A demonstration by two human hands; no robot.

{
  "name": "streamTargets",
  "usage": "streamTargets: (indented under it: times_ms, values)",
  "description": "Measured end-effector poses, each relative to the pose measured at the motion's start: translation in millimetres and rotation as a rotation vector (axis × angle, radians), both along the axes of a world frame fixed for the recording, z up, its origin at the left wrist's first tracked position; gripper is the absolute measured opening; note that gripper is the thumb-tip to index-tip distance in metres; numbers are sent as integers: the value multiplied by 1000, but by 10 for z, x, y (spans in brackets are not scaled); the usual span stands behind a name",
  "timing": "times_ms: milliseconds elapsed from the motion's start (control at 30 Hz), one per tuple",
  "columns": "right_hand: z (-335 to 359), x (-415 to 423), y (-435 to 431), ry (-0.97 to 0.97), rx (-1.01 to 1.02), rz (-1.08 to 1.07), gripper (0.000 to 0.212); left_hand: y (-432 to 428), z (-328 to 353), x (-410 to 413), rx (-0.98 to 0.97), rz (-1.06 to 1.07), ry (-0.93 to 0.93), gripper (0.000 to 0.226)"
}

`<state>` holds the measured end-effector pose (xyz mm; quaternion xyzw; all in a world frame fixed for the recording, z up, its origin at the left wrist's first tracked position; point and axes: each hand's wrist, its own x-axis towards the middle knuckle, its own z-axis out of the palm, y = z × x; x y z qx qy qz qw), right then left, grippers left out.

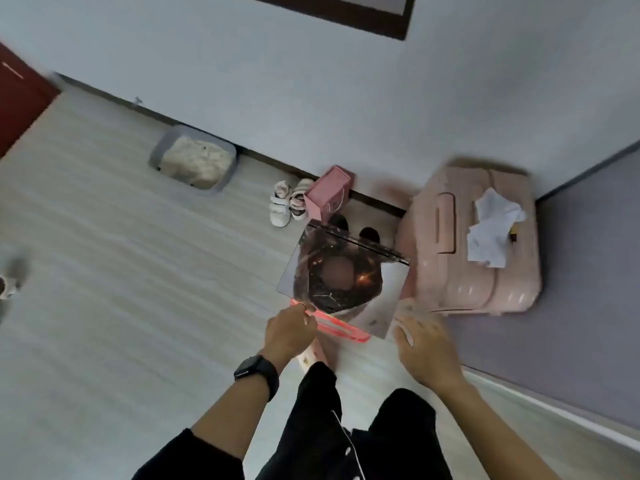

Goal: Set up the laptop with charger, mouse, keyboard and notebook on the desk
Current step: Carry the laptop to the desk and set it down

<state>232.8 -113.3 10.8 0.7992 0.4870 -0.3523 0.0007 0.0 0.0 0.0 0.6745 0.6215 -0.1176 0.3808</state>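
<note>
I am standing and looking down at a flat, closed laptop (346, 271) with a glossy lid that mirrors me, held level above the floor. A translucent pink-red case (341, 327) shows under its near edge. My left hand (291, 332), with a black watch on the wrist, pinches the near left corner where the laptop and the pink case meet. My right hand (424, 348) grips the near right corner, its fingertips blurred. No charger, mouse, keyboard, notebook or desk is in view.
A pink suitcase (478, 244) with crumpled white paper (491, 230) lies right of the laptop. By the wall stand a pink gift bag (329, 194), small white shoes (282, 206) and a grey tray (194, 161). A red door (20, 98) is far left, and a purple-grey surface (571, 306) is at right.
</note>
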Motion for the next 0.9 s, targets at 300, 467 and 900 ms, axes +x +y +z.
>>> streamTargets:
  times_ms: [300, 467, 900]
  values:
    - [-858, -54, 731, 423, -232, -673, 33, 1192, -868, -251, -197, -3, -13, 31]
    - [-1776, 299, 1015, 385, -222, -906, 41, 1741, -1602, -178, -146, 124, -41, 40]
    - [-3104, 576, 896, 719, -115, -1311, 46, 2307, -2719, 59, -429, 532, -260, 31]
